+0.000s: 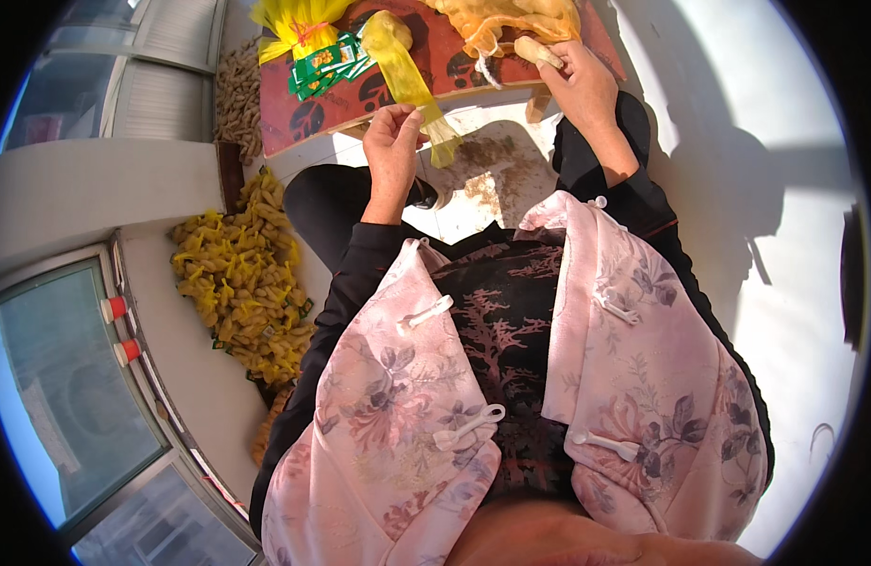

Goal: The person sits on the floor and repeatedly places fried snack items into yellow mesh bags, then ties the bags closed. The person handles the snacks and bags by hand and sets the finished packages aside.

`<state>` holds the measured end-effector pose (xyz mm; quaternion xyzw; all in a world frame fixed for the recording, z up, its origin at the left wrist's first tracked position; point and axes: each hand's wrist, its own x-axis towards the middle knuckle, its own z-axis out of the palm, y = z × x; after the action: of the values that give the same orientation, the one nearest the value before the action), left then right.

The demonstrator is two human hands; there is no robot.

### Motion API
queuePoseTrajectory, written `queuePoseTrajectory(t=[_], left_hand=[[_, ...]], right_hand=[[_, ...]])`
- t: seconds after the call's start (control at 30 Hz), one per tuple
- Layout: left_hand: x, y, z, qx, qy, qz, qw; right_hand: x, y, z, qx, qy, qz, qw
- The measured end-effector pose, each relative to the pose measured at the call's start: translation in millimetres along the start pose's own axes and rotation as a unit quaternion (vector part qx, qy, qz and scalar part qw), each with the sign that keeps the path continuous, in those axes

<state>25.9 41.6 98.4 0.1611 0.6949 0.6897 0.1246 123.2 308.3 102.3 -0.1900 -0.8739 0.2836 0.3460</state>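
Observation:
My left hand [396, 145] pinches the open end of a yellow mesh bag [405, 81] between thumb and fingers. The bag stretches away over the table edge, with pale tubers bulging in its far end and its loose mouth hanging below my fingers. In my right hand [585, 88] is a pale, elongated tuber [538, 52], gripped by thumb and fingertips. That hand is just in front of an orange mesh sack [509, 25], which holds more tubers and has a white drawstring [486, 69].
A red board table [428, 67] carries green printed cards [329, 64] and a tied bundle of yellow mesh [304, 28]. Filled yellow mesh bags [237, 276] are heaped on the floor at left. Loose tubers [238, 99] lie beyond. Dirt [488, 159] marks the floor below the table.

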Motion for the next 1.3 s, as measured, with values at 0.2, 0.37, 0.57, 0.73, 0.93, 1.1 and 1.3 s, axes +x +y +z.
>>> queuePoseTrajectory(t=[0.2,0.37,0.57,0.73,0.93,1.1,1.3], left_hand=[[-19.3,25.8,27.1,0.165,-0.112,0.091,0.976],[-29.0,12.9,43.8,0.133,-0.194,0.138,0.962],[-39.9,-7.6,27.3,0.150,-0.130,0.014,0.980],[-49.0,-27.9,-3.2,0.053,-0.195,-0.091,0.975],[-19.2,-91.1,-39.2,0.459,-0.061,-0.038,0.885],[-2.8,-78.8,4.1,0.537,-0.034,-0.040,0.842],[8.7,-89.1,-15.9,0.427,0.054,0.109,0.896]], right_hand=[[-28.2,-46.9,-35.4,0.254,-0.082,0.042,0.963],[-35.5,-66.9,-24.0,0.315,-0.251,0.036,0.915],[-78.4,-69.1,27.3,0.323,-0.271,0.133,0.897],[-91.9,-47.2,55.1,0.538,-0.307,0.423,0.661],[-90.7,-3.0,73.0,0.556,-0.336,0.495,0.577],[-89.2,11.4,75.5,0.528,-0.375,0.495,0.579],[-87.2,5.5,84.7,0.536,-0.393,0.482,0.571]])
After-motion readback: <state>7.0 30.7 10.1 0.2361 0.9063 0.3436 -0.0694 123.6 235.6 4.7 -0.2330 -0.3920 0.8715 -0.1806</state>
